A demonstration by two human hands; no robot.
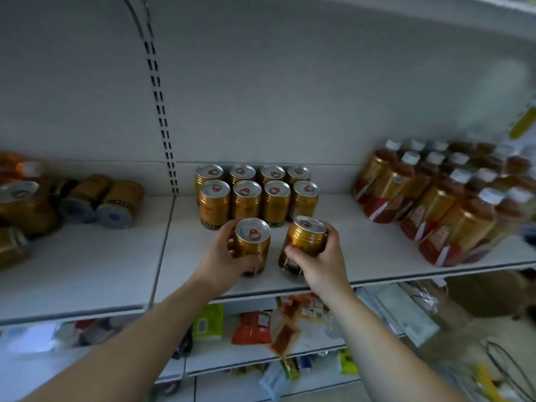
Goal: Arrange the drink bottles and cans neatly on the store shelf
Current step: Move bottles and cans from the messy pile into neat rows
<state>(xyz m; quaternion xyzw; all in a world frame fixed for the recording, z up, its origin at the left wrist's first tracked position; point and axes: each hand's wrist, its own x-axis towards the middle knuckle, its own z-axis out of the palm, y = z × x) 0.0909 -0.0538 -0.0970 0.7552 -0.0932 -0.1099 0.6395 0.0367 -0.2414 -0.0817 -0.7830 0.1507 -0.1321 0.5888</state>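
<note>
Each of my hands grips one gold drink can over the white shelf [362,250]. My left hand [226,256] wraps a gold can [253,242] that stands upright. My right hand [322,259] holds another gold can [301,242], tilted a little to the left. Just behind them, two neat rows of gold cans [256,195] stand upright against the back wall. Gold-labelled bottles [441,198] with white caps stand packed at the right. On the left shelf section, several gold cans [101,201] lie on their sides in a loose pile.
A slotted upright post [162,123] divides the two shelf sections. An upper shelf [435,13] runs overhead. Lower shelves hold snack packets [255,326] and other packaged goods. Bare shelf surface lies between the standing cans and the bottles.
</note>
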